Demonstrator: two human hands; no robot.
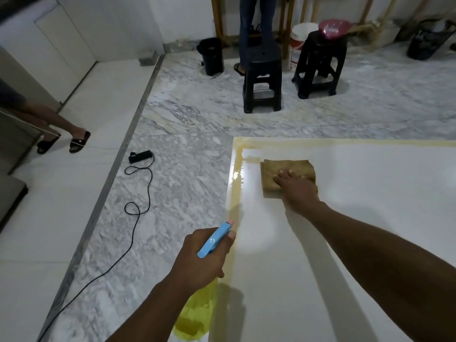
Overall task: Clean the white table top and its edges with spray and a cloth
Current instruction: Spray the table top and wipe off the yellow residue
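The white worktop [357,230] fills the lower right of the frame, with a yellowish band along its upper and left edges; a wet, shiny streak [237,175] runs down the left band near the upper-left corner. The brown cloth [283,166], folded into a rough rectangle, lies flat on the worktop just right of that corner; the right hand [294,186] rests on it with fingers straight and spread, palm down, pressing rather than gripping. The left hand [202,260], at lower centre over the worktop's left edge, is curled round the neck of the spray bottle [214,240]; the blue head points toward the upper right, and the yellow body hangs below the wrist at the bottom of the frame. The two hands are well apart.

On the marble floor at left centre a black cable [138,208] loops away from a small black plug block [140,156]. In the upper middle stand two black stools [262,77]; the right one carries a pink thing [334,28], with a white bucket [299,38] behind it; a black bin [211,55] sits to their left and a black basket [429,40] at the upper right. A person's legs [256,25] stand behind the left stool; another person's sandalled feet [76,141] show at the left edge.
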